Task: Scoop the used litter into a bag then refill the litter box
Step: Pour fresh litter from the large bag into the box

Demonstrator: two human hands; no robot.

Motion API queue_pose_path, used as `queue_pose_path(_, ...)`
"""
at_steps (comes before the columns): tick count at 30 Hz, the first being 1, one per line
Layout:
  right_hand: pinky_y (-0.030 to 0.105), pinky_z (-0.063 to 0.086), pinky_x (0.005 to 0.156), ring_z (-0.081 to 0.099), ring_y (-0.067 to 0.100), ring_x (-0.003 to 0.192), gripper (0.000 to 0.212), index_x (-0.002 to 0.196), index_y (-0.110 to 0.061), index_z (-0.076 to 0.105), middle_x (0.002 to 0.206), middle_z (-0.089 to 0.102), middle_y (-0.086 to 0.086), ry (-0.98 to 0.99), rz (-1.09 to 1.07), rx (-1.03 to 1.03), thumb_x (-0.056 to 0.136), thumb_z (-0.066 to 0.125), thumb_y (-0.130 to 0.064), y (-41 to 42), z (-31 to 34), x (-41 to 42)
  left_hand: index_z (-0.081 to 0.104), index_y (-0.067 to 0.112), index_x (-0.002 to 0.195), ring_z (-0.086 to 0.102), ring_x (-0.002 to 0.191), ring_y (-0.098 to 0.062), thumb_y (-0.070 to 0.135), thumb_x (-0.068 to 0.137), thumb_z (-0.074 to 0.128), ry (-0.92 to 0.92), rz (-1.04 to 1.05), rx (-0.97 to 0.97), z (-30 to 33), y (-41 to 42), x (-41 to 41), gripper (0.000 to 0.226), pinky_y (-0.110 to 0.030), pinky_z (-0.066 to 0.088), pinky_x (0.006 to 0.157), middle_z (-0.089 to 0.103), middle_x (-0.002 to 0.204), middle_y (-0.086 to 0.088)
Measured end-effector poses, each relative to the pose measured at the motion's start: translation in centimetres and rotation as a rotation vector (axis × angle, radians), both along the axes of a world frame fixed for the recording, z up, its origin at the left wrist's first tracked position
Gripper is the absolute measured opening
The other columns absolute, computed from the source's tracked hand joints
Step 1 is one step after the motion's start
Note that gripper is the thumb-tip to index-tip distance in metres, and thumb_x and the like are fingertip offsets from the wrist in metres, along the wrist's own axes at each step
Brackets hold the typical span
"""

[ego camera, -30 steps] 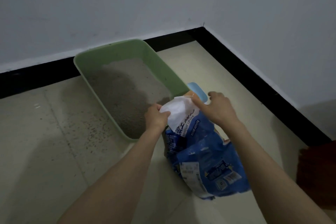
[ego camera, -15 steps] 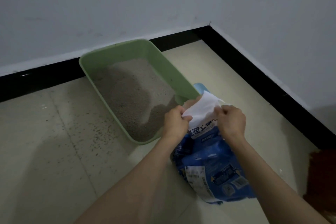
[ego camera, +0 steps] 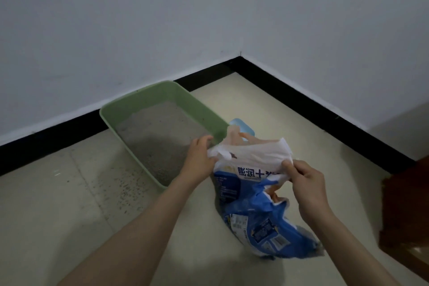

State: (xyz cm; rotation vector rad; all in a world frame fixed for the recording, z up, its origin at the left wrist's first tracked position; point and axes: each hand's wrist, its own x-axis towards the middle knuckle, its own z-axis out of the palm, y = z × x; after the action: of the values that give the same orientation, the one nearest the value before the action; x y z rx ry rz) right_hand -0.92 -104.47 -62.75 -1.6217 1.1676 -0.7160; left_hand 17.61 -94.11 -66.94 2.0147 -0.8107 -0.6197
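Left hand (ego camera: pixel 201 155) and right hand (ego camera: pixel 306 181) each pinch the litter bag's (ego camera: pixel 253 202) white top, now pulled wider apart than half a second ago.
Blue print reads "膨润土"; smaller labels are illegible. Bag stands on the floor (ego camera: pixel 58 204) just beside the green litter box (ego camera: pixel 139 104), which holds grey litter (ego camera: pixel 157 137).

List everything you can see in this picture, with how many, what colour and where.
litter box: one, green, on the floor by the wall
litter: grey, inside the litter box
scattered grains: dark, on the floor left of the box
litter bag: one, blue and white, right of the box
scoop: one, light blue, behind the bag
wooden furniture: brown, right edge
floor: beige tiles
left hand: grips the bag's top
right hand: pinches the bag's top
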Motion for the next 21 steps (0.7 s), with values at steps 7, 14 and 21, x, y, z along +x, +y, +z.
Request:
queue_pose_path(7, 0.044, 0.047, 0.078, 0.061, 0.031, 0.085, 0.030, 0.086, 0.004, 0.064, 0.090, 0.066, 0.023, -0.142, 0.008, 0.059, 0.096, 0.046, -0.018, 0.0, 2.8, -4.8, 0.037, 0.032, 0.138, 0.023, 0.136, -0.017, 0.026, 0.086, 0.062, -0.344, -0.172, 0.023, 2.7, -1.6, -1.4, 0.058, -0.044, 0.019, 0.112, 0.029, 0.148, 0.006)
queue_pose_path(14, 0.034, 0.051, 0.070, 0.064, 0.027, 0.079, 0.070, 0.081, -0.004, 0.065, 0.085, 0.067, 0.018, -0.169, 0.169, 0.084, 0.058, 0.067, -0.069, 1.2, 4.7, -10.7, 0.047, 0.029, 0.131, 0.022, 0.134, -0.015, 0.024, 0.084, 0.065, -0.606, -0.451, -0.120, 5.2, -4.2, -5.1, 0.051, -0.033, 0.015, 0.106, 0.035, 0.143, 0.005)
queue_pose_path(21, 0.030, 0.049, 0.070, 0.060, 0.028, 0.079, 0.080, 0.083, 0.003, 0.063, 0.089, 0.062, 0.028, -0.224, 0.131, 0.105, 0.049, 0.075, -0.068, 1.9, 4.5, -14.7, 0.056, 0.027, 0.083, 0.057, 0.099, -0.023, 0.001, 0.081, 0.058, -0.554, -0.621, -0.167, 7.6, -5.2, -7.3, 0.026, -0.036, 0.044, 0.085, 0.065, 0.095, 0.000)
